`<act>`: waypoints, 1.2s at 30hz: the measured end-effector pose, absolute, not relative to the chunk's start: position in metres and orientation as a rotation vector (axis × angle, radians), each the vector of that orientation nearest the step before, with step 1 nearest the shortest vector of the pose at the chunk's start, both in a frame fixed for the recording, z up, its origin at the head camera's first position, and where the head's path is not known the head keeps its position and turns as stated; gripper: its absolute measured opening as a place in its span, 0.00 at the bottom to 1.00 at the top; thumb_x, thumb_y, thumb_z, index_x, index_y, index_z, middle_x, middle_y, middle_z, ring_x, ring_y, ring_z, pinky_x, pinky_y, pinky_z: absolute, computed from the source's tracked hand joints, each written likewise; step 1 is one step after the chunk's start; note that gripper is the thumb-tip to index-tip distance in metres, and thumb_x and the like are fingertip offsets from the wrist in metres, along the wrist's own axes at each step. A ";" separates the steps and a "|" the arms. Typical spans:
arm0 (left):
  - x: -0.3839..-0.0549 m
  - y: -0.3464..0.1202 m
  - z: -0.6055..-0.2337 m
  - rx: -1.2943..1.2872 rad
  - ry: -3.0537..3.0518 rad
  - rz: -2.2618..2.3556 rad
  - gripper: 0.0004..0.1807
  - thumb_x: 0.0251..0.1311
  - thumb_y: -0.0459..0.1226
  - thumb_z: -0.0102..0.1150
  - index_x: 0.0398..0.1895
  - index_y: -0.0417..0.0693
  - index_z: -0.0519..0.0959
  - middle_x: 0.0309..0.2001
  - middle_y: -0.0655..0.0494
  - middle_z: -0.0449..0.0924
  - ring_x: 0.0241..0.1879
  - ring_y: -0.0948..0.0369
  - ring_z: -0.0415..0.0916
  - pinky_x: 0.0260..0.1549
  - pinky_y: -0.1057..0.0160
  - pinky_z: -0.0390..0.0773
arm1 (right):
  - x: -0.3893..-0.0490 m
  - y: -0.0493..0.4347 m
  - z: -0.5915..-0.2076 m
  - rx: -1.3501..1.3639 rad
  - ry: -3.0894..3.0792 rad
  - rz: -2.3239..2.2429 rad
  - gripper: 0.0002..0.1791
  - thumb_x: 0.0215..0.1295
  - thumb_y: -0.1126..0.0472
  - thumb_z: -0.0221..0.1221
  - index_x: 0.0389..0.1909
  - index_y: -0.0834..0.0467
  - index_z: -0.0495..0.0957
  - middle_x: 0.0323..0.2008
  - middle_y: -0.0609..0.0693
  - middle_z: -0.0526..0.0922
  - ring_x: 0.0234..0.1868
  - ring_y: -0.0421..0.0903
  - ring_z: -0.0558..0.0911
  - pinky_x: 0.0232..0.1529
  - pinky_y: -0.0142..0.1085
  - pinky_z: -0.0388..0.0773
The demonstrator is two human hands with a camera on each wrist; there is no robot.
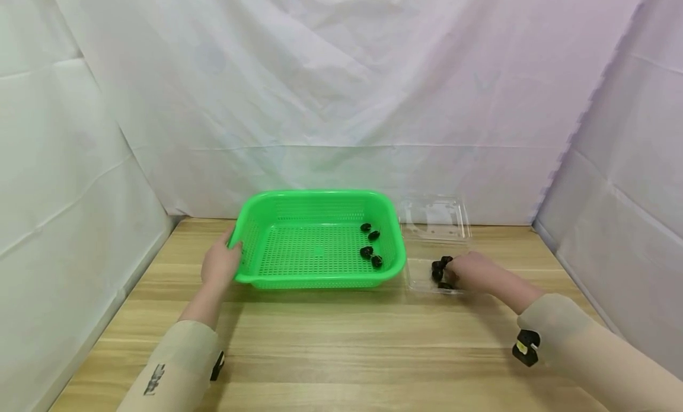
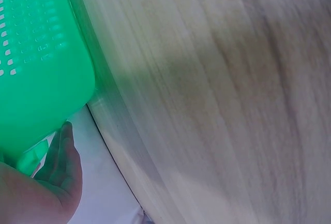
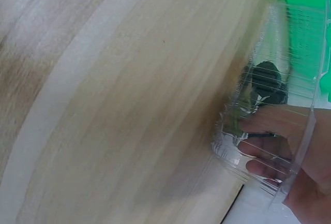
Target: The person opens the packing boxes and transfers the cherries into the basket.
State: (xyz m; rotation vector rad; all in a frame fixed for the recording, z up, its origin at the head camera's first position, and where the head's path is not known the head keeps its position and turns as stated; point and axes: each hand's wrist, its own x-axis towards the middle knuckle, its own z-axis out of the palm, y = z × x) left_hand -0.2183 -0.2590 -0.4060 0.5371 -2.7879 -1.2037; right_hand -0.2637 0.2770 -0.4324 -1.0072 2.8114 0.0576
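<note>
My left hand grips the left rim of a green plastic basket, thumb over the edge and fingers outside, as the left wrist view also shows. Several small, dark, roundish pieces lie on the right side of the basket's floor. To the right stands a clear plastic clamshell box with its lid folded back. My right hand reaches into it, with fingers bent among more dark pieces. Whether they pinch one is hidden.
The basket and box stand side by side on a wood-grain table. A white cloth hangs close behind them, with more white cloth walls on the left and right.
</note>
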 end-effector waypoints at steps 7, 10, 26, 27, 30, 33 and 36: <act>-0.219 -0.259 -0.406 0.532 -2.796 -1.197 0.31 0.74 0.43 0.39 0.77 0.49 0.51 0.70 0.35 0.59 0.47 0.43 0.71 0.35 0.52 0.69 | -0.262 0.274 -0.416 -0.895 2.804 0.013 0.13 0.45 0.75 0.58 0.20 0.52 0.71 0.20 0.43 0.71 0.22 0.43 0.69 0.25 0.39 0.70; -0.220 -0.260 -0.407 0.536 -2.802 -1.196 0.31 0.74 0.43 0.39 0.78 0.51 0.50 0.71 0.36 0.57 0.49 0.42 0.70 0.37 0.51 0.69 | -0.262 0.272 -0.408 -0.889 2.805 0.004 0.12 0.47 0.75 0.57 0.20 0.53 0.72 0.20 0.43 0.72 0.22 0.43 0.69 0.25 0.38 0.70; -0.220 -0.261 -0.407 0.541 -2.802 -1.220 0.31 0.74 0.42 0.39 0.78 0.50 0.49 0.72 0.37 0.55 0.51 0.42 0.70 0.38 0.51 0.69 | -0.262 0.267 -0.377 -1.029 2.931 -0.085 0.19 0.61 0.73 0.57 0.18 0.52 0.64 0.16 0.42 0.59 0.20 0.39 0.58 0.23 0.33 0.56; -0.220 -0.261 -0.407 0.535 -2.800 -1.216 0.31 0.74 0.42 0.39 0.78 0.50 0.50 0.72 0.37 0.56 0.53 0.41 0.69 0.39 0.50 0.69 | -0.262 0.265 -0.375 -1.030 2.948 -0.085 0.19 0.62 0.73 0.57 0.18 0.52 0.64 0.17 0.42 0.59 0.20 0.39 0.58 0.23 0.33 0.57; -0.220 -0.261 -0.408 0.528 -2.796 -1.218 0.31 0.74 0.42 0.39 0.78 0.50 0.50 0.72 0.37 0.56 0.52 0.41 0.69 0.40 0.49 0.69 | -0.261 0.258 -0.368 -1.051 2.989 -0.100 0.19 0.63 0.72 0.57 0.18 0.51 0.65 0.17 0.42 0.61 0.20 0.39 0.58 0.24 0.34 0.57; -0.221 -0.262 -0.408 0.531 -2.797 -1.213 0.31 0.74 0.43 0.39 0.78 0.51 0.50 0.72 0.37 0.56 0.51 0.41 0.70 0.39 0.50 0.69 | -0.259 0.252 -0.361 -1.071 3.004 -0.096 0.18 0.65 0.70 0.58 0.19 0.51 0.67 0.16 0.42 0.63 0.20 0.39 0.59 0.24 0.35 0.59; -0.220 -0.262 -0.408 0.533 -2.800 -1.218 0.31 0.74 0.43 0.39 0.78 0.50 0.49 0.72 0.36 0.56 0.52 0.41 0.69 0.41 0.49 0.69 | -0.258 0.245 -0.356 -1.092 3.011 -0.086 0.18 0.65 0.70 0.59 0.18 0.51 0.68 0.16 0.42 0.63 0.19 0.39 0.59 0.24 0.35 0.59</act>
